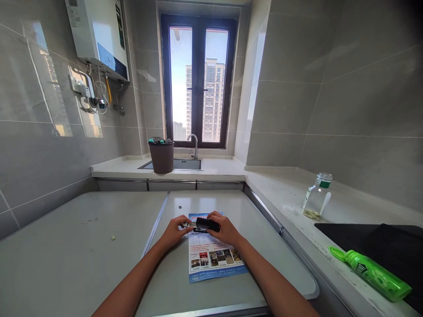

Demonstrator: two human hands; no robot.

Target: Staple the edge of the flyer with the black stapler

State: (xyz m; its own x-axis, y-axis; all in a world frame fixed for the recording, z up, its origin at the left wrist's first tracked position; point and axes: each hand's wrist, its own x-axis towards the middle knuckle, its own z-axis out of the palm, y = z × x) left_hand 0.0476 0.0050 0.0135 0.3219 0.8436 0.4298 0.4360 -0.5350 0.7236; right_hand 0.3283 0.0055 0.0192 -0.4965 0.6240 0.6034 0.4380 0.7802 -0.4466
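Note:
Both my hands are on a black stapler (206,223) above the upper part of a printed flyer (216,268). My right hand (225,228) wraps its fingers round the stapler's black body from the right. At the other end, my left hand (176,231) pinches a thin metal part that sticks out of the stapler to the left. Whether that part is the staple tray cannot be made out. Beyond my left hand, a tiny dark piece (180,207), perhaps staples, lies on the white folding table (264,268).
A small pale scrap (113,237) lies on the table's left half. On the right counter stand a glass jar (315,198) and a lying green bottle (380,273) beside black cloth (373,240). A brown bin (161,157) stands by the sink (188,164) at the back.

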